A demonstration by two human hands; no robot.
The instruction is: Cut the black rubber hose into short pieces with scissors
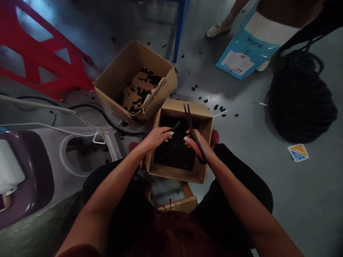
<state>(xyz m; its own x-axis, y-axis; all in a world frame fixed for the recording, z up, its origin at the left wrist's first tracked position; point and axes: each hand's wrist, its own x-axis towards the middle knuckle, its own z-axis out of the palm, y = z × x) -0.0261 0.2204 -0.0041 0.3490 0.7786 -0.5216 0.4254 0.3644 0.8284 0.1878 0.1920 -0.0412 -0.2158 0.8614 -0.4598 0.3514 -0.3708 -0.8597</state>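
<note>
Over a cardboard box (180,174) between my knees, my left hand (160,137) pinches a short black piece (176,126) whose exact kind I cannot make out. My right hand (197,142) is wrapped round a pair of dark scissors (189,119). Their blades point away from me and stand slightly apart, and the black handles (201,154) lie along the palm. Many small black pieces (174,155) cover the bottom of the box beneath both hands. The two hands are apart, with the scissors clear of the black piece.
Another cardboard box (112,80) holding cut black bits stands ahead left. At right lie a big black coiled bundle (301,96) and a card (298,152). A blue bag (238,60) stands near another person's foot (219,30). Red (45,50) and purple (29,171) stools are left.
</note>
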